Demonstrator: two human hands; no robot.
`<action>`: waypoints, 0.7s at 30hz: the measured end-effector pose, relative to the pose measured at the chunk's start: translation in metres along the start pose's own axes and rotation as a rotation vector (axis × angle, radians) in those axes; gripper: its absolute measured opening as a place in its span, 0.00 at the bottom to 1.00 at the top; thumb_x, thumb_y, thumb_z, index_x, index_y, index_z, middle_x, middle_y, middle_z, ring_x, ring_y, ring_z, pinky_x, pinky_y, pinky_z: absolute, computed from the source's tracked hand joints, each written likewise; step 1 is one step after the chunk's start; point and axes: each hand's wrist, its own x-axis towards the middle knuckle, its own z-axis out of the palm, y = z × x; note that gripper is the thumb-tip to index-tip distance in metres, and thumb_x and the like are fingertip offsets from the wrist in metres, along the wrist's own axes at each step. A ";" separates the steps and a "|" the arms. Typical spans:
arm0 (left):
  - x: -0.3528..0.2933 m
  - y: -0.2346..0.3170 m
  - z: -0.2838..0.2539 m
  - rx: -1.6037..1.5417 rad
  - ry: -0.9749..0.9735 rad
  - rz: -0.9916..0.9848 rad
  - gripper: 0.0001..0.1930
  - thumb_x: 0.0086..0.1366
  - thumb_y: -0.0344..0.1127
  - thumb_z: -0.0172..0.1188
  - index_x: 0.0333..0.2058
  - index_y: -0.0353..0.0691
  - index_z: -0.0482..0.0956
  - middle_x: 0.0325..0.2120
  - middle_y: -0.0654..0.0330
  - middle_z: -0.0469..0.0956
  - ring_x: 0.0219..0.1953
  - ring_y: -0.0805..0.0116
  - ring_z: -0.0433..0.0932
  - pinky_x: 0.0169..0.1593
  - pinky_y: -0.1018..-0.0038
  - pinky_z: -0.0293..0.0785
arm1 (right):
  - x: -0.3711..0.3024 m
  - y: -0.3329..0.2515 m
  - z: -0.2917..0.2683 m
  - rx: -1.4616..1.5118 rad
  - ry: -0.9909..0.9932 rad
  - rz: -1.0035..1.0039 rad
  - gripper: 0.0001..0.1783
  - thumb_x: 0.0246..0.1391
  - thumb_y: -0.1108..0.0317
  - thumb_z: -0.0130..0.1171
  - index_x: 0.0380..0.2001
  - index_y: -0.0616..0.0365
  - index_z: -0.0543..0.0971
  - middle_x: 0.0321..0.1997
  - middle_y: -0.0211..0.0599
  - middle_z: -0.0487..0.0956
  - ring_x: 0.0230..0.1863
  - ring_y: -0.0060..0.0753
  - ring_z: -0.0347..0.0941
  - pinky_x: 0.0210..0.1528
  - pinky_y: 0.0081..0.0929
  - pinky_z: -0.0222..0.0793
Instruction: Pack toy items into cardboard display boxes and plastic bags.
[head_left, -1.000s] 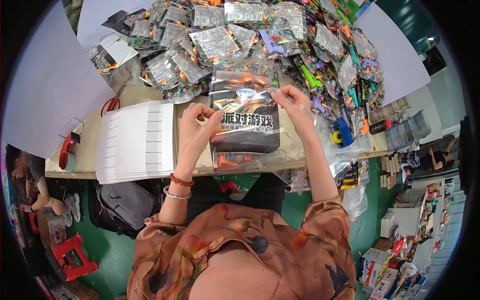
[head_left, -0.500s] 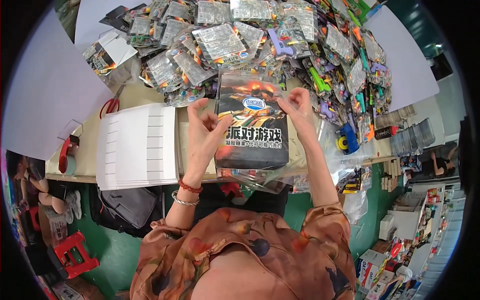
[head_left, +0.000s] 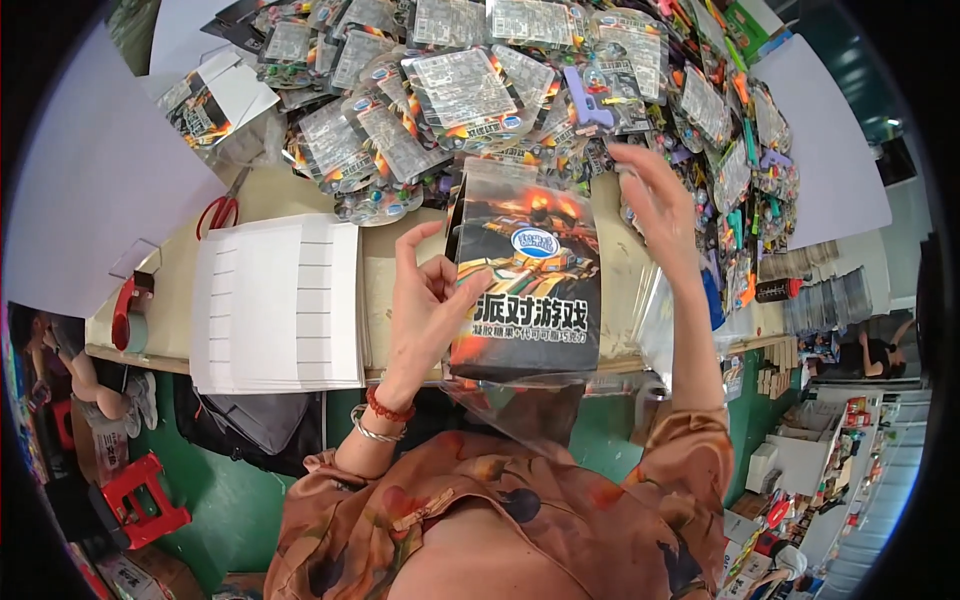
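Note:
A dark printed box (head_left: 540, 335) with a race-car picture and an oval blue logo stands tilted at the table's front edge, clear film hanging around its lower end. Along its left side my left hand (head_left: 425, 305) grips it, thumb over the front and fingers curled behind the edge. My right hand (head_left: 660, 210) is lifted off the box's upper right corner, fingers stretched out and holding nothing. Just beyond the box lies a heap of blister packs (head_left: 460, 90) with toy guns in several colours.
A stack of white flat cartons (head_left: 270, 310) lies to the left. Red-handled scissors (head_left: 222, 212) and a red tape dispenser (head_left: 128, 312) are past it. Clear plastic bags (head_left: 655, 325) lie at the right, and an opened white carton (head_left: 235, 90) at the far left.
My right hand has let go of the box's right side and moved up and right. The box, still in my left hand, appears slightly further right and lower.

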 end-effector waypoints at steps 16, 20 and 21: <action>0.035 -0.002 0.074 0.045 0.119 -0.066 0.29 0.54 0.22 0.61 0.53 0.40 0.59 0.16 0.73 0.59 0.18 0.86 0.58 0.21 0.88 0.52 | 0.082 0.105 0.009 0.007 -1.049 0.100 0.46 0.54 0.30 0.28 0.63 0.56 0.54 0.66 0.42 0.56 0.65 0.43 0.53 0.65 0.30 0.46; 0.031 0.000 0.095 0.001 0.095 -0.047 0.29 0.56 0.21 0.59 0.55 0.39 0.58 0.16 0.71 0.63 0.20 0.86 0.60 0.23 0.88 0.52 | 0.069 0.097 -0.013 -0.023 -0.981 0.083 0.45 0.54 0.30 0.26 0.63 0.56 0.55 0.67 0.41 0.54 0.66 0.44 0.51 0.66 0.31 0.44; 0.032 -0.004 0.100 -0.008 0.058 -0.048 0.29 0.56 0.21 0.59 0.55 0.39 0.58 0.16 0.71 0.63 0.20 0.86 0.60 0.23 0.88 0.52 | 0.066 0.096 -0.021 -0.034 -0.974 0.101 0.45 0.54 0.31 0.27 0.63 0.56 0.55 0.67 0.41 0.54 0.67 0.44 0.50 0.66 0.31 0.43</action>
